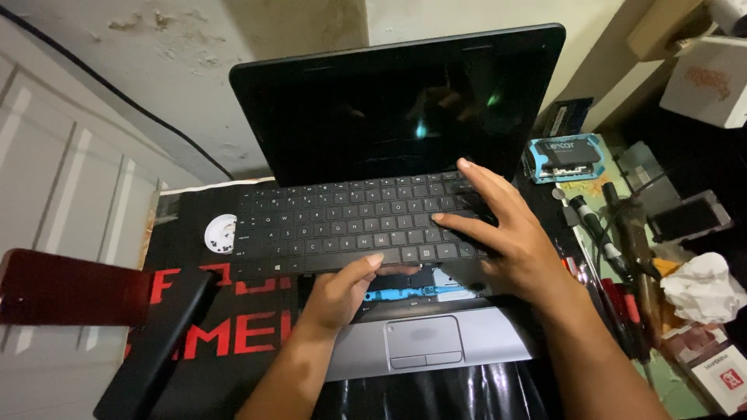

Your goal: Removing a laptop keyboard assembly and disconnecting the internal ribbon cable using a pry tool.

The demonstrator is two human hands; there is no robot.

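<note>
A black rectangular laptop keyboard panel [350,225] is seen lifted loose from a silver-bodied laptop with a dark, unlit screen [397,101], its near edge raised above the palm rest so that a gap is opened beneath it. In that gap, pale blue plastic parts [405,294] and dark internals are exposed, just behind the grey touchpad [424,341]. The keyboard panel is shifted toward the left of the laptop body, its left end overhanging a black mat with large red lettering [226,334] on which the laptop is set. The left hand [342,292] is curled at the near edge of the keyboard panel, with the thumb laid on top of the edge and the fingers tucked under it, so the panel is pinched there. The right hand [498,229] is spread wide and flat over the right end of the keyboard panel, fingers pressed onto the keys, nothing being gripped. Left of the laptop, a small white round disc [221,233] is lying on the mat, touching the panel's left end. Right of the laptop, a blue and black packaged storage drive [564,158], dark-handled tools [615,233] and a crumpled white tissue [704,288] are scattered on a cluttered surface.
</note>
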